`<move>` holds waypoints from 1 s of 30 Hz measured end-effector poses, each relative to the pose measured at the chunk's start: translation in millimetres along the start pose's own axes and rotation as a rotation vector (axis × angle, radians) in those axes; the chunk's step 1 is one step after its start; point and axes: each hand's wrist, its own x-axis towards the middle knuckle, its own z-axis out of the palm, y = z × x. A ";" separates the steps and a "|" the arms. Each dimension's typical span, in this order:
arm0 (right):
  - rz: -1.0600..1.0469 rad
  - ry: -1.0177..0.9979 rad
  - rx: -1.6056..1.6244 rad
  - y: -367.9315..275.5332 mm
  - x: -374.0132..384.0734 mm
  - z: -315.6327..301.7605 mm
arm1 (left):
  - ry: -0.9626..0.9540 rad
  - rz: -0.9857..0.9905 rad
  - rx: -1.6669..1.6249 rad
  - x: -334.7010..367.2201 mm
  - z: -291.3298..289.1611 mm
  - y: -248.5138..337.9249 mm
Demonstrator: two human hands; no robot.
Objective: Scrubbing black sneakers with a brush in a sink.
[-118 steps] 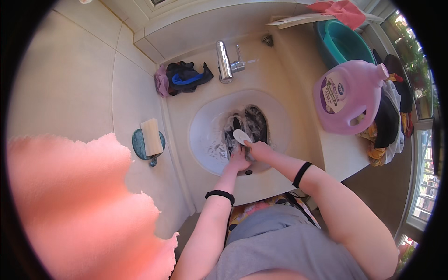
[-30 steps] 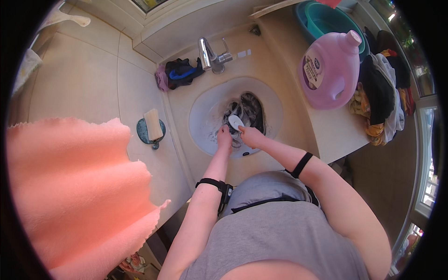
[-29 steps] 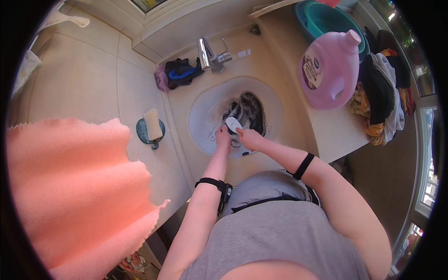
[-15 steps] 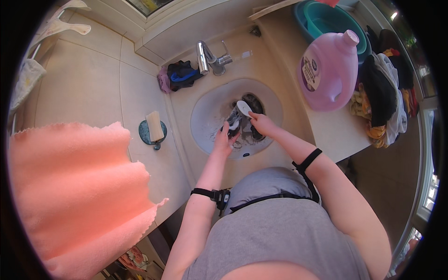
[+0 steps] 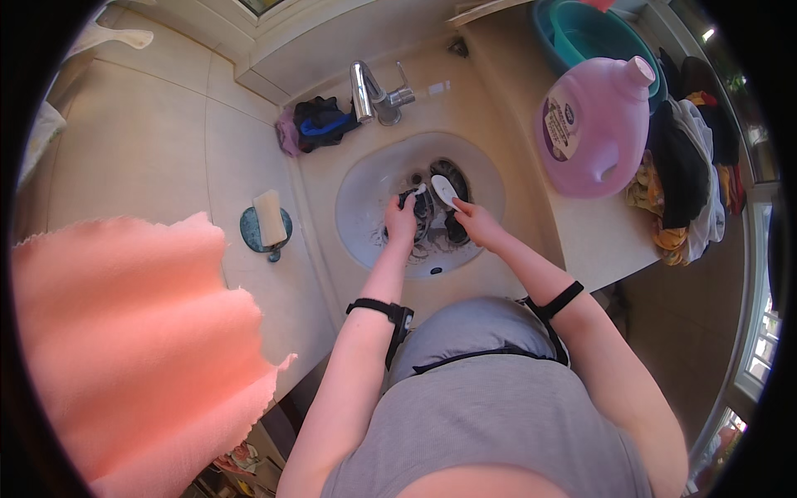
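In the white oval sink (image 5: 355,187) my left hand (image 5: 400,221) grips a dark shoe (image 5: 424,213) with some white lather on it, its fingers partly hidden behind the shoe. My right hand (image 5: 480,224) is closed around the handle of a white brush (image 5: 443,190). The brush is just right of the held shoe, its smooth back facing up; its bristles do not show. A second dark shoe (image 5: 456,231) lies along the right side of the basin, partly covered by the brush. Dirty suds streak the sink's bottom.
A chrome faucet (image 5: 378,101) stands behind the sink, with dark and purple cloths (image 5: 324,124) beside it. To the left are a soap bar (image 5: 269,217) on a dish and a pink cloth (image 5: 133,324). At right stand a purple jug (image 5: 598,124), teal basins (image 5: 594,37) and piled clothes (image 5: 681,166).
The brush has come off the held shoe and shifted slightly right and down. My left hand has turned over, its back now facing up, and the shoe sits lower in the sink.
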 end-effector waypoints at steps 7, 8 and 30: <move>-0.218 0.183 -0.273 16.8 3.7 16.8 | 0.153 -0.235 -0.330 55.5 50.6 -53.4; -0.253 0.208 -0.321 11.2 5.0 25.7 | 0.167 -0.233 -0.333 61.4 48.8 -64.1; -0.129 0.071 -0.465 16.3 93.9 79.4 | 0.203 -0.772 -0.798 82.9 39.6 -136.9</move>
